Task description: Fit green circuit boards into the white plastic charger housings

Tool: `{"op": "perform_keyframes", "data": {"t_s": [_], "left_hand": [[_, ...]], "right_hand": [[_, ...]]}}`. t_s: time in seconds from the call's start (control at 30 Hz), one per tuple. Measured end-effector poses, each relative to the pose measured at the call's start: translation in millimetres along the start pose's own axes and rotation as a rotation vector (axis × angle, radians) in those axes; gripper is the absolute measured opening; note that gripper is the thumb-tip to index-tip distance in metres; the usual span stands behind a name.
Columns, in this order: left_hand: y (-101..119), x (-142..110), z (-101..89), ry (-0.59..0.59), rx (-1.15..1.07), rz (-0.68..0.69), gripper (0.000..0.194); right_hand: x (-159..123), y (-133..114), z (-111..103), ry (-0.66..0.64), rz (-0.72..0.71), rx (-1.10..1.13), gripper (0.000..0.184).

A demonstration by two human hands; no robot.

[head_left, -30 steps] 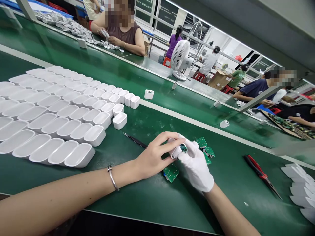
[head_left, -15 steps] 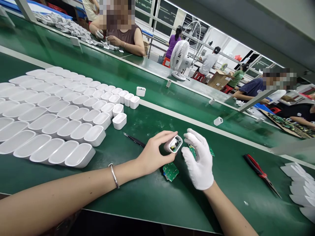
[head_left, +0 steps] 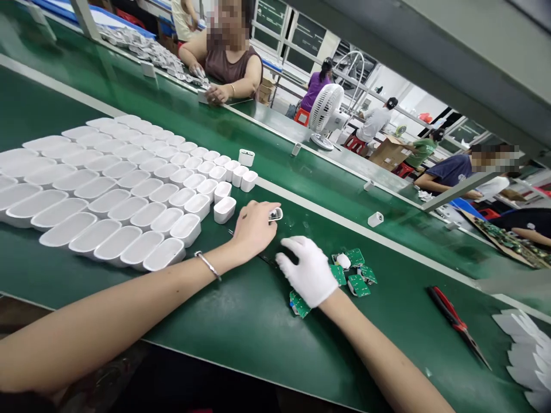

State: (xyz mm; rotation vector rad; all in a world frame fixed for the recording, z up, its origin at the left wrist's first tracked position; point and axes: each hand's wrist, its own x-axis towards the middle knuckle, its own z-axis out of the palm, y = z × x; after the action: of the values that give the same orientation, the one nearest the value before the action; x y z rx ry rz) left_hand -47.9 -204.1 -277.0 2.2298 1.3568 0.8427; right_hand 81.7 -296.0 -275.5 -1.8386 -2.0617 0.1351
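My bare left hand (head_left: 253,228) is closed around a small white plastic case (head_left: 275,214), held out over the green belt beside the rows of empty white cases (head_left: 129,189). My right hand (head_left: 307,274), in a white glove, rests on the belt with its fingers curled down next to a dark thin tool (head_left: 267,259). Several small green circuit boards (head_left: 355,275) lie just right of that hand, and one more green board (head_left: 299,304) sits below it.
Red-handled pliers (head_left: 456,321) lie on the belt at the right, with white sheets (head_left: 527,350) beyond. Single white cases (head_left: 246,157) (head_left: 375,219) ride the far belt. A white fan (head_left: 325,115) stands behind it. Other people sit at benches opposite.
My left hand has carried the white case up and left toward the rows of cases. The gloved right hand has let go and dropped to the belt by the boards.
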Motion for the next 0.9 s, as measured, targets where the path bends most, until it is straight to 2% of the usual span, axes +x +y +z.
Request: {"op": "perform_keyframes", "data": {"t_s": [0.1,0.17,0.23,0.3,0.37,0.43,0.53,0.6,0.67,0.77,0.9], "left_hand": [[-3.9,2.7,-7.9,-0.035,0.294,-0.014,0.052],[-3.8,1.8,-10.8,-0.086,0.328,-0.061,0.055],[-3.5,0.8,-11.0,-0.13,0.29,-0.083,0.056],[-4.2,-0.2,-7.8,-0.136,0.232,-0.073,0.058],[-5.4,-1.6,-0.9,-0.125,0.13,-0.023,0.059],[-6.0,-4.0,8.6,-0.14,-0.033,0.029,0.056],[-4.2,-8.2,22.8,-0.206,-0.292,0.044,0.046],[-2.3,-9.9,29.1,-0.243,-0.406,0.034,0.042],[-1.2,-10.2,32.5,-0.279,-0.469,0.026,0.04],[-1.9,-9.7,34.6,-0.324,-0.514,0.019,0.037],[-3.2,-11.6,37.3,-0.376,-0.544,0.037,0.039]], "right_hand": [[30.4,-31.0,13.8,-0.195,-0.019,-0.223,0.037],[44.8,-40.7,15.1,-0.294,0.029,-0.309,0.03],[49.1,-33.6,6.2,-0.358,0.028,-0.314,0.014],[41.1,-9.6,-11.3,-0.368,0.002,-0.298,0.015],[23.4,24.5,-32.0,-0.304,0.047,-0.283,0.018],[2.3,58.6,-48.5,-0.157,0.142,-0.135,0.022],[-22.2,90.8,-55.5,-0.007,0.248,0.146,0.036],[-30.6,95.5,-49.0,0.068,0.23,0.201,0.037],[-33.6,91.0,-39.5,0.115,0.144,0.163,0.03],[-33.1,80.1,-30.8,0.151,0.009,0.033,0.026],[-31.4,73.7,-34.1,0.238,-0.061,-0.146,0.028]]}}
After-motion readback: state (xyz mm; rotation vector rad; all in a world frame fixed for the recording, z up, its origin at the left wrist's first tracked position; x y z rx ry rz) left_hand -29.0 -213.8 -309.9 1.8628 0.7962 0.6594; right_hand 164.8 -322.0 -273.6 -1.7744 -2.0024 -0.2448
